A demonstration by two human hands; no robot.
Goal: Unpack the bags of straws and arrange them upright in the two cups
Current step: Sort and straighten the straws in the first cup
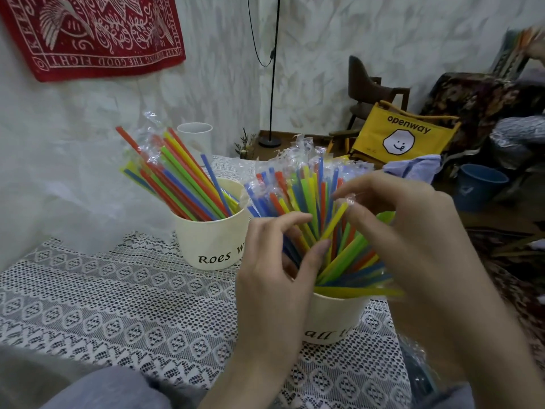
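Note:
Two cream paper cups stand on a lace tablecloth [118,296]. The far cup [212,240], lettered "Roes", holds several coloured wrapped straws [182,175] leaning left. The near cup [333,317] is packed with a fan of coloured straws [306,190]. My left hand [274,278] is at the near cup's left side, fingers curled in among the straws. My right hand [413,231] reaches over the cup and pinches the top of a yellow straw [334,221] that leans across the bunch.
A white plastic cup [195,137] stands behind the far cup by the wall. Crinkled plastic packaging [418,370] lies at the table's right edge. Beyond the table are a yellow bag [404,131], a blue bucket [477,184], a chair and a lamp stand.

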